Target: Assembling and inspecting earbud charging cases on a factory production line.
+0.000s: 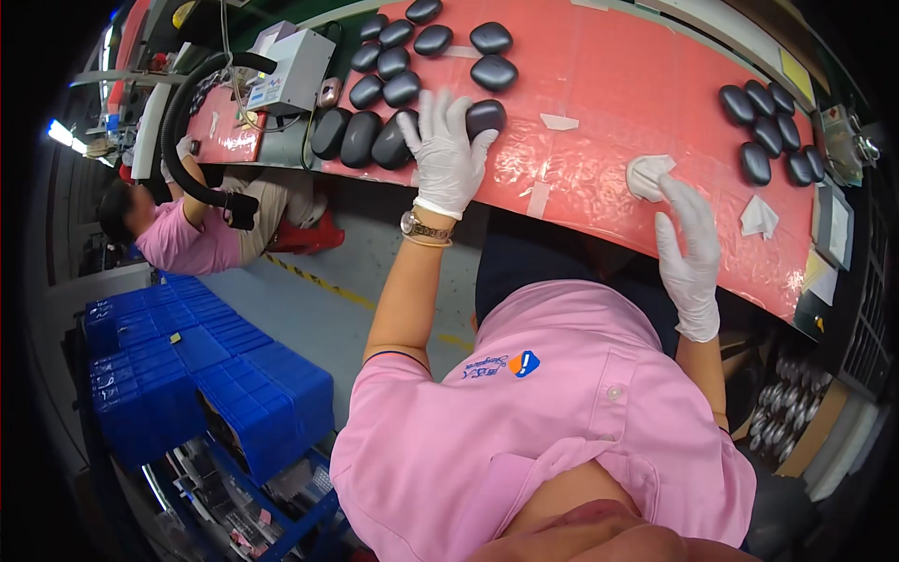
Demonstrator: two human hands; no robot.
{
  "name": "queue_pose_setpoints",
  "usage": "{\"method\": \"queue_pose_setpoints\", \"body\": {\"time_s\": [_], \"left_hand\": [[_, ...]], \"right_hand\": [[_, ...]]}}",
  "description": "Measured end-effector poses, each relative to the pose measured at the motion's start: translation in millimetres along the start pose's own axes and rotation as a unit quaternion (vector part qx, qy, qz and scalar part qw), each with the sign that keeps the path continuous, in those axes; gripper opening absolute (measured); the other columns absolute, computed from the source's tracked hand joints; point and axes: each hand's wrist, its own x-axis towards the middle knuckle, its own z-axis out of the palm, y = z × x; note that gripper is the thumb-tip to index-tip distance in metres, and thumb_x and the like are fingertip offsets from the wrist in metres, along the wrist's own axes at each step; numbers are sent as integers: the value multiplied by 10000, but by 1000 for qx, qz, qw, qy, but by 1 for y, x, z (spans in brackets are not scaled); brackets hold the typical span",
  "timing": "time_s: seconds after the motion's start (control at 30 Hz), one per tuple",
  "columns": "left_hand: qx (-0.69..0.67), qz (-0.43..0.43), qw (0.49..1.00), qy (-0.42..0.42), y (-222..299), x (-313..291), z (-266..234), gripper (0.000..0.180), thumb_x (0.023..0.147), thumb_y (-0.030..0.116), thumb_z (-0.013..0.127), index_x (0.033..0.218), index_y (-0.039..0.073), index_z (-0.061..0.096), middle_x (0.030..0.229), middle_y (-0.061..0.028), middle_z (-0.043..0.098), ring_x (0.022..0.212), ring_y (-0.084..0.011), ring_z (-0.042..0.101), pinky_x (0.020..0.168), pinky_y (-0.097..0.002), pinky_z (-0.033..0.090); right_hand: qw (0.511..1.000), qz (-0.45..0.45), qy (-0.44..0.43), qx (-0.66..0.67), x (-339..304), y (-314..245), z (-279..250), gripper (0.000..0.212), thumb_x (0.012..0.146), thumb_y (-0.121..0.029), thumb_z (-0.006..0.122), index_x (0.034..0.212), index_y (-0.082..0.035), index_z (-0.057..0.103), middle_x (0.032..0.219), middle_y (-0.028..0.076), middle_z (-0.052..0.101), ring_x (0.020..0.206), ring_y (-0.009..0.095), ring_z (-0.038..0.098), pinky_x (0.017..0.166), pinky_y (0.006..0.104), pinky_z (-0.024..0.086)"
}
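My left hand [448, 155], in a white glove, is at the near edge of the red-covered table. Its thumb and index finger bracket a dark, glossy rounded piece [486, 117], while the other fingers spread out. Close by the little finger lies a larger matte dark piece [391, 140], partly covered by the hand. My right hand [690, 248], also gloved, reaches over the table's near edge with fingers stretched and thumb apart. Its fingertips are at the edge of a crumpled white cloth [646, 176]; whether they press on it is hard to tell.
More dark rounded pieces [394, 63] lie at the far left, and another group [768, 136] at the right. A second white cloth [759, 217] rests at right. A grey box-shaped device [295, 70] and black hose [169, 131] stand left. A co-worker [192, 234] sits beyond, near blue-covered stacks [225, 361].
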Motion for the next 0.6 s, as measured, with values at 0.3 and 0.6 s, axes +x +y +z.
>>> {"method": "queue_pose_setpoints", "body": {"time_s": [0.3, 0.6], "left_hand": [[-336, 7, 936, 108, 69, -13, -57, 451, 837, -3, 615, 1254, 12, 447, 1090, -122, 558, 956, -189, 571, 755, -269, 485], [-726, -173, 612, -262, 128, -46, -13, 508, 896, 215, 614, 1286, 16, 357, 1038, -112, 598, 888, -154, 620, 742, -259, 511]], "right_hand": [[975, 108, 9, 192, -16, 1, 4, 404, 910, -78, 530, 1297, 15, 467, 1198, 130, 567, 1067, 205, 556, 973, 336, 395], [960, 111, 6, 257, -22, -9, 13, 462, 788, -101, 699, 1217, -40, 541, 1053, 107, 559, 923, 218, 569, 825, 314, 462]]}}
